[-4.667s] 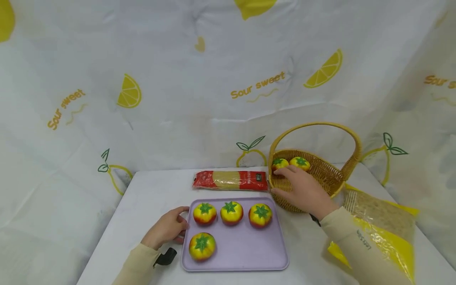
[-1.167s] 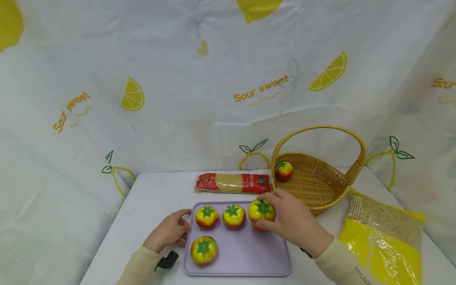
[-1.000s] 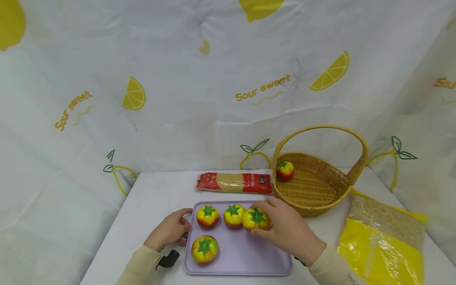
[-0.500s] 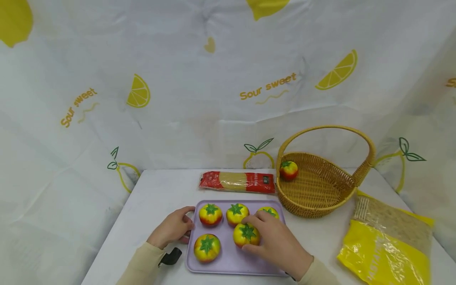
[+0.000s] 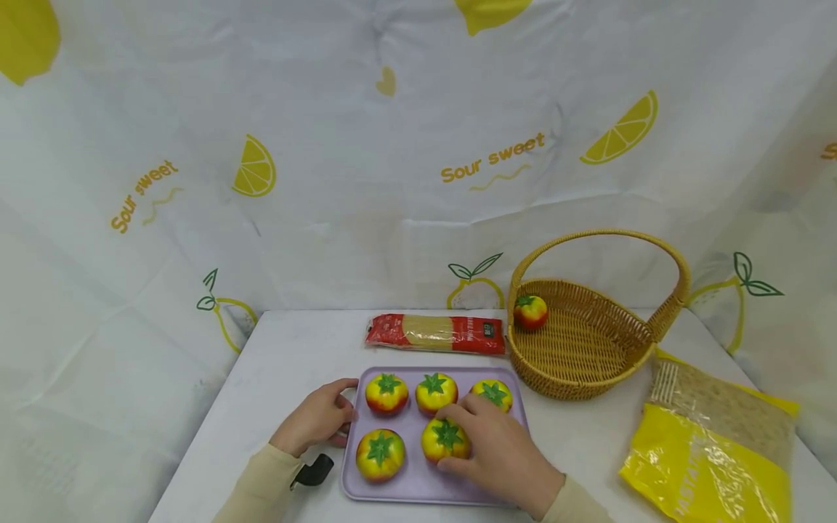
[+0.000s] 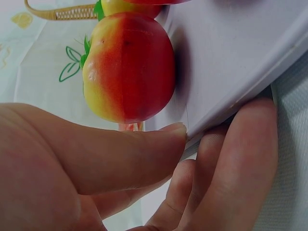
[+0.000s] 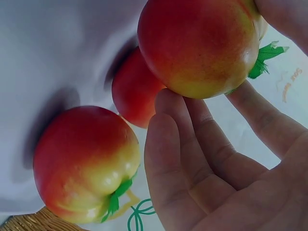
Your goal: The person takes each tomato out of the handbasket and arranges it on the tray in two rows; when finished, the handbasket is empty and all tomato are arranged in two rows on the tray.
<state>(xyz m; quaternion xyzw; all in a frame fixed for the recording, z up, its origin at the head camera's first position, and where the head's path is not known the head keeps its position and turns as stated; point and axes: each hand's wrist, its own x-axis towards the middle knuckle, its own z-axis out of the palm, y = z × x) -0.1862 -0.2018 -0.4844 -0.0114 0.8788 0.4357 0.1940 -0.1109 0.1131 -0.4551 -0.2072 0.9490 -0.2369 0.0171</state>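
Observation:
My right hand [image 5: 502, 452] holds a red-and-yellow tomato [image 5: 445, 440] with a green star-shaped top, over the front middle of a lilac tray [image 5: 431, 488]. In the right wrist view the thumb and fingertips are round this tomato [image 7: 199, 45]. Behind it stands a row of three like tomatoes, the right one [image 5: 492, 393] partly covered by my hand. Another tomato [image 5: 381, 455] sits at the tray's front left. At the left edge, my left hand [image 5: 315, 419] grips the tray; in the left wrist view the thumb lies at the rim [image 6: 226, 108] with fingers beneath.
A wicker basket [image 5: 575, 388] with a tall handle stands at the back right, with one tomato [image 5: 530, 312] inside. Behind the tray lies a red noodle packet [image 5: 434, 333]. A yellow pasta bag [image 5: 709, 450] is at the right. A printed cloth [image 5: 366, 254] hangs behind the table.
The right hand took a tomato from the basket and carried it over the tray, leftward and toward the front. In the last half second it shifted slightly left. The left hand stayed at the tray.

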